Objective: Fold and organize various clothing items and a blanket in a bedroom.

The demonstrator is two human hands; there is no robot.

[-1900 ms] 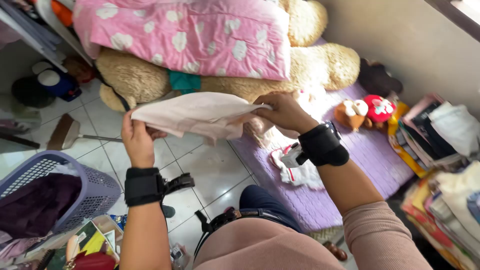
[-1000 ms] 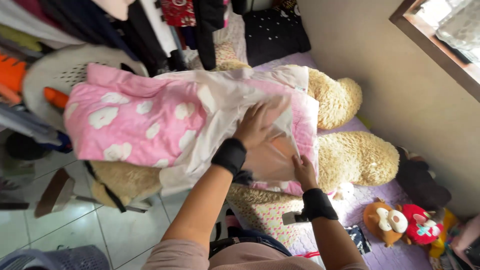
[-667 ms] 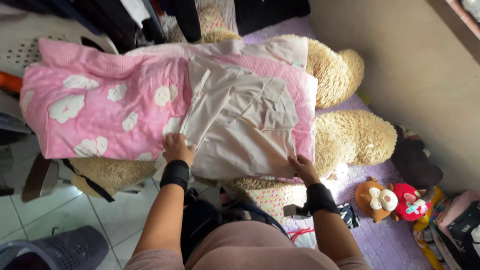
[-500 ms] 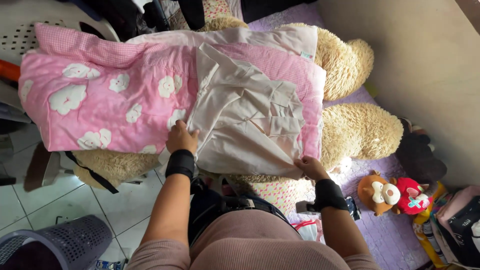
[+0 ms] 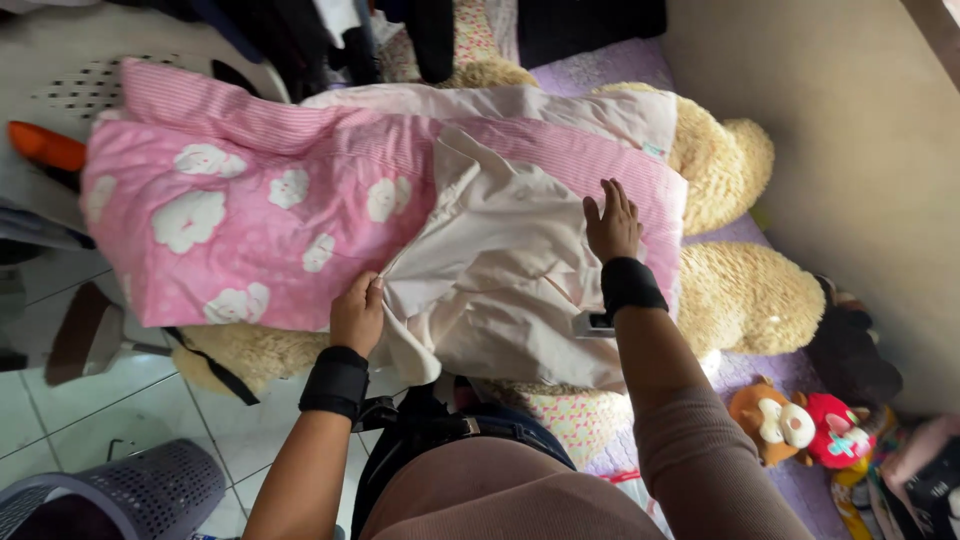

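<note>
At lower centre, the left hand pinches the near edge of the beige cloth; keep that corner taut. Further up at centre right, the right hand presses flat, fingers spread, smoothing it over the pink blanket.

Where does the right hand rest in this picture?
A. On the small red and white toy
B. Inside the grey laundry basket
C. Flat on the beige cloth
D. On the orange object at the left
C: the right hand lies open, palm down, on the beige cloth spread over the pink blanket.
</note>
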